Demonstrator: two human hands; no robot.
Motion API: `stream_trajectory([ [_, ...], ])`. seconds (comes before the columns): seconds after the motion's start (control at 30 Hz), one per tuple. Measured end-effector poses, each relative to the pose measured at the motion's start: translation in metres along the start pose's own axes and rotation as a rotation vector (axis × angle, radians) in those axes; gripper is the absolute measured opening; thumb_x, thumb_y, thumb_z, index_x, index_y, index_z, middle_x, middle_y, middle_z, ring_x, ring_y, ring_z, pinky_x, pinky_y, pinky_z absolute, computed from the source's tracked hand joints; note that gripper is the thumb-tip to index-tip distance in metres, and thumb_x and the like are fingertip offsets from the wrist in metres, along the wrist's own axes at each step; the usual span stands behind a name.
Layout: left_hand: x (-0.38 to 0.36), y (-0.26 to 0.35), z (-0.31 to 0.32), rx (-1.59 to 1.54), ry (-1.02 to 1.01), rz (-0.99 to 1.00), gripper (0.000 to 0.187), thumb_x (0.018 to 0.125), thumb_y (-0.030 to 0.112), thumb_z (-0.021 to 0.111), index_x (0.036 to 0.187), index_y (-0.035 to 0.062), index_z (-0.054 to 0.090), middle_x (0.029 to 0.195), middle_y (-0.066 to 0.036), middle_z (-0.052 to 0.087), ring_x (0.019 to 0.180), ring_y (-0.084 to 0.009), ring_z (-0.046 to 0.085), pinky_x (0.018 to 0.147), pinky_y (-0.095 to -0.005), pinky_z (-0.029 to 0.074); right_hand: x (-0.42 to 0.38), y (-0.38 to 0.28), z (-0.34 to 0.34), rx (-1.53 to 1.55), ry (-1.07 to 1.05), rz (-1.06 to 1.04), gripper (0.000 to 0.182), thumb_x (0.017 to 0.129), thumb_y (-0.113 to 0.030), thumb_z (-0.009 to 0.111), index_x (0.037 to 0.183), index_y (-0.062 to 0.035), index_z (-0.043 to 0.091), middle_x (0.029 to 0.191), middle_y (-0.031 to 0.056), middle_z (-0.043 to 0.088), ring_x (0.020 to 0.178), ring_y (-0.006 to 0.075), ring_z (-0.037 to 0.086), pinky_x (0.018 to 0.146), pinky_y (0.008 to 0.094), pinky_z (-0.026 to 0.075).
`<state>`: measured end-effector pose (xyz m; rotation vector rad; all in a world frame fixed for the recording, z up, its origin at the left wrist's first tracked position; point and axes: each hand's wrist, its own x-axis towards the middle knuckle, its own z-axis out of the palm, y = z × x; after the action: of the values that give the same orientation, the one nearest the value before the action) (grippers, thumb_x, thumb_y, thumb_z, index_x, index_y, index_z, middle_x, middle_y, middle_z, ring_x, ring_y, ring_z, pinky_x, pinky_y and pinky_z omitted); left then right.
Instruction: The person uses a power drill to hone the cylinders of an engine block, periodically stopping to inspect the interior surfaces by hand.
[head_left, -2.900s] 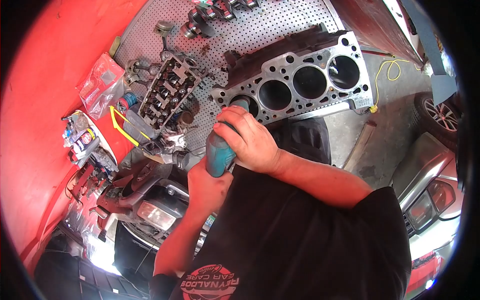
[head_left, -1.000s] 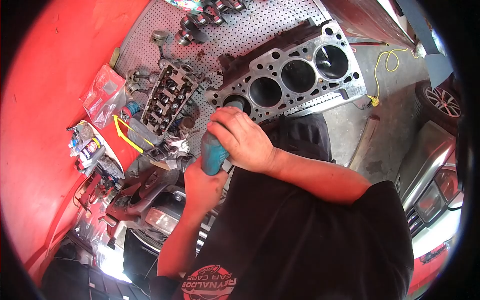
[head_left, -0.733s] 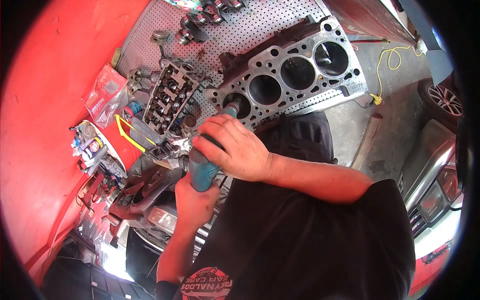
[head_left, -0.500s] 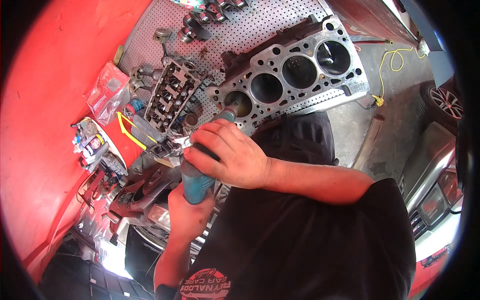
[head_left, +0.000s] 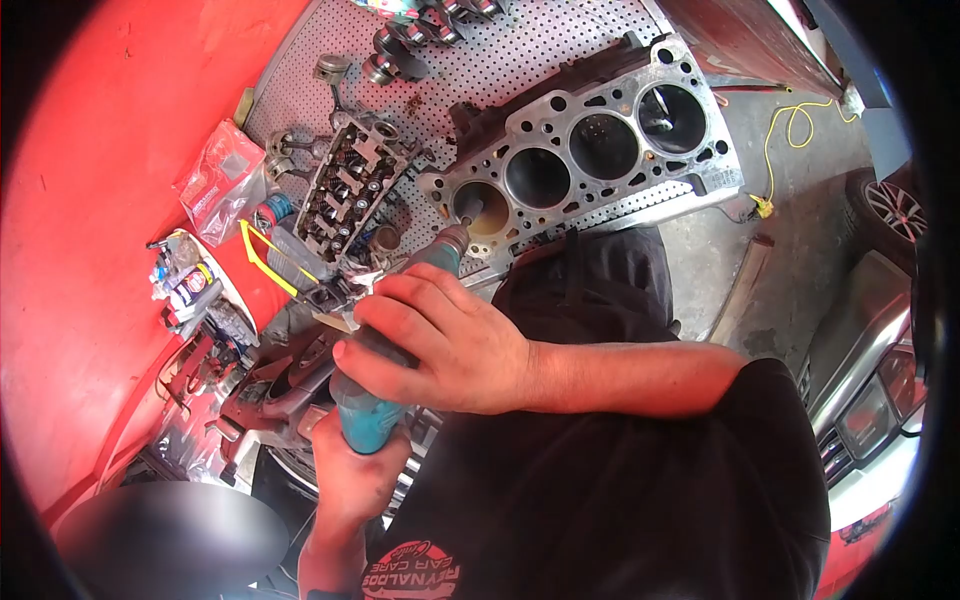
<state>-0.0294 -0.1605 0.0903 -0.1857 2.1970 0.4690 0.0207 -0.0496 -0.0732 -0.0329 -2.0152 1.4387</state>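
Observation:
My right hand (head_left: 450,345) wraps over the body of a teal and black power drill (head_left: 370,415). Below it, my left hand (head_left: 358,475) is closed around the drill's lower end. The drill points up and right, its shaft and dark tip (head_left: 468,210) inside the leftmost bore of a metal engine block (head_left: 520,225). Wet, brownish liquid shows in that bore. Several open bores run along the block's flat top face. Left of the block lies a cylinder head (head_left: 345,190) with valve springs.
A perforated metal table (head_left: 420,100) carries a crankshaft (head_left: 400,50), pistons with rods (head_left: 332,72) and a red package (head_left: 220,165). Bottles stand on a red drum (head_left: 255,300) at left. A yellow cord (head_left: 768,170), a wood plank (head_left: 742,285) and vehicles are around.
Both hands and the drill have moved down and left, so more of the shaft shows above the bore. A blurred, dark rounded shape has appeared at the lower left.

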Motion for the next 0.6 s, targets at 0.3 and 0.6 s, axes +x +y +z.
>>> stream_trajectory([
  [0.3,0.018,-0.014,0.011,0.000,-0.014,-0.046,0.014,0.083,0.002,0.068,0.096,-0.0023,0.067,0.079,-0.002,0.067,0.071,-0.0089,0.060,0.066,-0.0302,0.050,-0.011,0.013,0.004,-0.006,-0.043,0.048,0.053,0.076,-0.014,0.071,0.128,-0.0136,0.062,0.119,0.0138,0.059,0.108,0.0333,0.062,0.094,0.0482,0.054],
  [0.6,0.040,-0.014,0.026,-0.010,-0.025,-0.067,0.012,0.083,0.005,0.068,0.093,-0.0017,0.065,0.074,-0.002,0.063,0.068,-0.0088,0.057,0.064,-0.0309,0.049,-0.023,0.030,0.005,-0.058,-0.097,0.088,0.049,0.081,-0.018,0.066,0.130,-0.0139,0.062,0.122,0.0137,0.059,0.114,0.0345,0.061,0.101,0.0486,0.052],
])
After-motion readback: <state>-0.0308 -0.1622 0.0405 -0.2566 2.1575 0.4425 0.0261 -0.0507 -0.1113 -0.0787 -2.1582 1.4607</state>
